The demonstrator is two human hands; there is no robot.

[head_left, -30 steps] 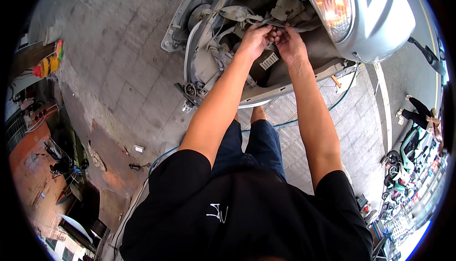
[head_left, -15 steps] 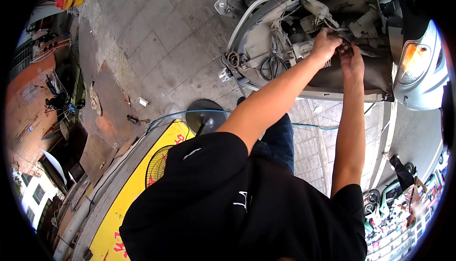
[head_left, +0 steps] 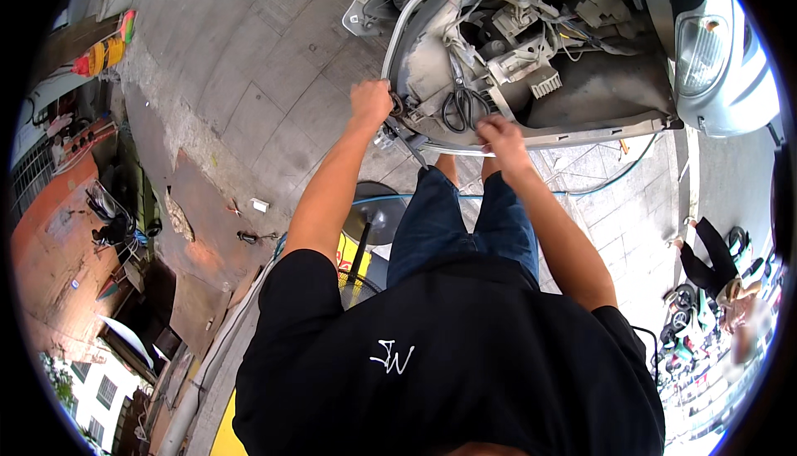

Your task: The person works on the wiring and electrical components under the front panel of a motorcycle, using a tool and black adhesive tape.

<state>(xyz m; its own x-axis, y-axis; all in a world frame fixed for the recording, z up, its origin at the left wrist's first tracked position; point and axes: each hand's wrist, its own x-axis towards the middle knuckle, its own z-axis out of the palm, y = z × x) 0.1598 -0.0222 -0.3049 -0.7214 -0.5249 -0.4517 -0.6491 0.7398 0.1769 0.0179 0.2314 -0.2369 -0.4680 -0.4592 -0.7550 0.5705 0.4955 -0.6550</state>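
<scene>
My left hand (head_left: 371, 103) is closed at the left rim of the open vehicle body (head_left: 403, 53); what it grips is hidden. A dark bar-shaped piece slants down from beside it. My right hand (head_left: 501, 136) is just right of black-handled scissors (head_left: 466, 111) lying among the exposed parts, its fingers loosely bent and apart. Wires and dusty plastic fittings (head_left: 527, 61) fill the cavity above both hands. A silver headlamp housing (head_left: 712, 70) stands at the right, its lamp unlit.
A detached panel (head_left: 365, 16) lies behind the body. A blue hose (head_left: 573, 193) crosses the paving by a black round stand (head_left: 369, 215). At left are a red-yellow object (head_left: 104, 57) and clutter; at right, parked scooters (head_left: 682, 315) and a person in black trousers (head_left: 710, 257).
Both hands have left the wiring: the left moved down and left to the rim, the right down toward the scissors. The view has shifted. The amber lamp, lit earlier, is now unlit.
</scene>
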